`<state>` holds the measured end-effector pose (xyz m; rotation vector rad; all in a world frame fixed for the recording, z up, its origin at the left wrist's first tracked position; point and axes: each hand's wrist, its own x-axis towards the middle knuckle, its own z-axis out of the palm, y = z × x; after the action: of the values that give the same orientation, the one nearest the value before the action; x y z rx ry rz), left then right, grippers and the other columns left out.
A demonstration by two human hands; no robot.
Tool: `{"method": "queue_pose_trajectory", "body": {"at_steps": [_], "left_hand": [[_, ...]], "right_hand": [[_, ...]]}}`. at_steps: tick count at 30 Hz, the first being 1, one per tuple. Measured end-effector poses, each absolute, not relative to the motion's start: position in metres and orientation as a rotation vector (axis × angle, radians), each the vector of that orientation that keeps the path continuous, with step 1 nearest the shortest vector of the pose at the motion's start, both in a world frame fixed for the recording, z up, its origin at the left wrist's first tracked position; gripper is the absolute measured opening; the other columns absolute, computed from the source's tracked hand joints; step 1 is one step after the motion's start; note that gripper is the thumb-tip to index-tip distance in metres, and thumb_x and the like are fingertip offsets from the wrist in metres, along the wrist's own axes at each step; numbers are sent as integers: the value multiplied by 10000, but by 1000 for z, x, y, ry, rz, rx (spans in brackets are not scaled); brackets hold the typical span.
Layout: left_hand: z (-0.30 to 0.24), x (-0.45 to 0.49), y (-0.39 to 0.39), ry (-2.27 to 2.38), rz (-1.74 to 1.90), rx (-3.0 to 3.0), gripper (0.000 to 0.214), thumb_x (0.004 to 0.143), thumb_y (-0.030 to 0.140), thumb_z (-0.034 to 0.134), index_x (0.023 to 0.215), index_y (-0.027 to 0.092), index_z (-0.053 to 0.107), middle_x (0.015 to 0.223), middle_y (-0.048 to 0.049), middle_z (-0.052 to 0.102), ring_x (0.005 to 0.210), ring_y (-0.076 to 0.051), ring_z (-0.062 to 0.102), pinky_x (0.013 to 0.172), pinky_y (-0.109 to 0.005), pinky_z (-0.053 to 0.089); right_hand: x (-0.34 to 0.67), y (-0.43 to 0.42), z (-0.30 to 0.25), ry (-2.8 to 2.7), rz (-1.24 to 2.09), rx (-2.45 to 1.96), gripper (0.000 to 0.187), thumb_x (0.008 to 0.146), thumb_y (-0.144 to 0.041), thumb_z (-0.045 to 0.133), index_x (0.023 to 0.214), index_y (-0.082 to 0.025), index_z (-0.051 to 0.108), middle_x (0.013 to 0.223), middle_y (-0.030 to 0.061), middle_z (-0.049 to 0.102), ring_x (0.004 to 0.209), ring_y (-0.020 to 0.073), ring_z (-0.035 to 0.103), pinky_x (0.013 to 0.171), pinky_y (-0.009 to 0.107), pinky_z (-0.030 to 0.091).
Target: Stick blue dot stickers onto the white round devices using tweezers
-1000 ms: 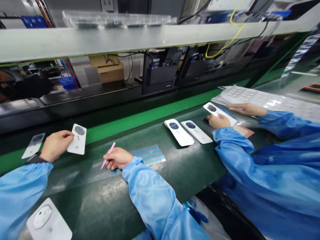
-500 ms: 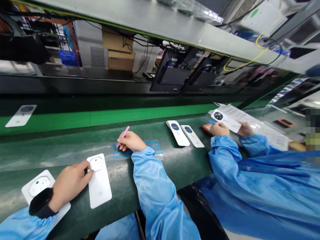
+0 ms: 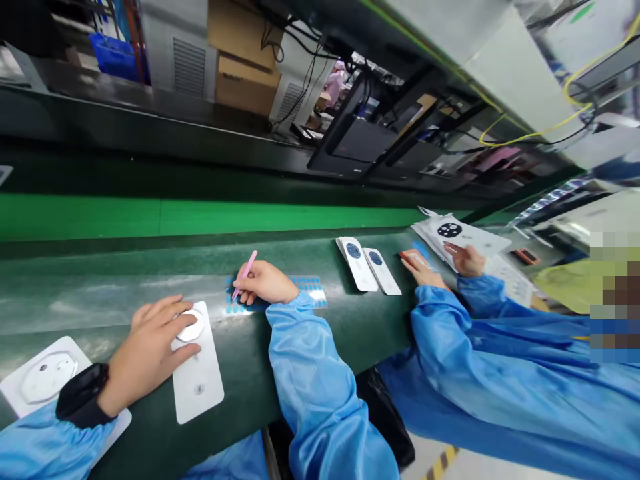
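My right hand (image 3: 267, 281) pinches a pair of pink tweezers (image 3: 246, 272), their tip down at a clear sheet (image 3: 314, 293) with rows of blue dots. Fingers apart, my left hand (image 3: 155, 347) rests over the upper left edge of a white phone-shaped panel (image 3: 203, 390). Its fingertips lie by the panel's round camera area (image 3: 191, 328) and partly cover it. Under my left wrist and its black watch (image 3: 83, 395) is another white panel (image 3: 30, 387), with a similar round area.
Two piles of white panels with dark blue discs, a left pile (image 3: 361, 273) and a right pile (image 3: 383, 277), lie right of the dotted sheet. A co-worker's hands (image 3: 425, 272) are beyond, by an orange block (image 3: 415, 257) and a white panel (image 3: 475, 239). Monitors (image 3: 355, 143) stand behind.
My left hand's fingers have spread and moved further over the panel. My right hand stays at the dotted sheet. The co-worker's left hand has moved from the white panel to the orange block.
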<state>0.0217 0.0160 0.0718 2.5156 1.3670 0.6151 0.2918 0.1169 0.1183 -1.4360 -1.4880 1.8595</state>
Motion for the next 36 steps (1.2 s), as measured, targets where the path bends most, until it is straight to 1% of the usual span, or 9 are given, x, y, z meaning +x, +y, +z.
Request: {"method": "queue_pose_trajectory", "body": {"at_steps": [5,9,12,15,18,23,29,33,36], "left_hand": [[78,24,14,1425,600,2438,281,834,540,705,1012,332,768,1240,-76,814,1284,-455,670,972,-644,528],[83,26,13,1486,532,2344,284,792,535,745,999,343,777,1278,-82,800,1333,-491,627,1014,-698,483],[85,26,13,1497,511,2306,306,785,559,746,1000,344,782,1290,-84,794,1354,-492,609,1039,-695,465],[84,26,13,1494,510,2299,343,783,595,740,1009,341,786,1297,-89,792,1367,-483,599,1059,-679,454],[84,26,14,1517,490,2278,346,775,590,747,1006,335,789,1308,-89,788,1377,-495,589,1071,-690,434],[84,28,13,1528,482,2270,356,787,604,738,1008,329,788,1323,-89,782,1389,-492,580,1086,-679,424],[84,29,13,1526,443,2268,331,781,556,769,1027,335,785,1340,-76,776,1400,-470,574,1107,-661,409],[87,30,13,1421,403,2260,264,797,480,761,1024,346,771,1357,-45,770,1454,-469,527,1153,-709,342],[88,30,13,1370,405,2250,216,787,426,762,987,344,760,1394,-25,751,1474,-455,509,1170,-704,320]], "right_hand": [[293,116,115,-1519,1867,-1415,244,876,-185,821,759,-148,610,634,20,729,507,96,663,477,152,556],[290,116,116,-1512,1859,-1453,217,897,-124,763,740,-142,614,618,18,722,495,92,652,480,156,559],[287,116,117,-1509,1852,-1465,223,908,-94,729,723,-144,615,600,15,714,487,93,648,477,158,556],[285,116,117,-1517,1840,-1475,237,902,-116,753,711,-144,617,584,13,705,479,91,643,474,151,546],[287,116,117,-1498,1841,-1492,254,907,-125,753,695,-145,614,571,14,695,472,93,640,468,150,536],[290,114,122,-1408,1924,-1374,317,844,-256,854,686,-148,601,572,10,688,464,93,627,459,157,523],[261,99,124,-1394,1972,-1306,372,860,-328,862,679,-153,588,552,-9,658,447,88,610,431,151,500],[244,92,121,-1480,1935,-1355,340,912,-270,811,682,-156,588,552,-21,652,434,77,599,408,137,484],[242,91,119,-1534,1930,-1377,319,940,-243,777,696,-155,592,553,-21,652,438,77,599,408,137,488]]}}
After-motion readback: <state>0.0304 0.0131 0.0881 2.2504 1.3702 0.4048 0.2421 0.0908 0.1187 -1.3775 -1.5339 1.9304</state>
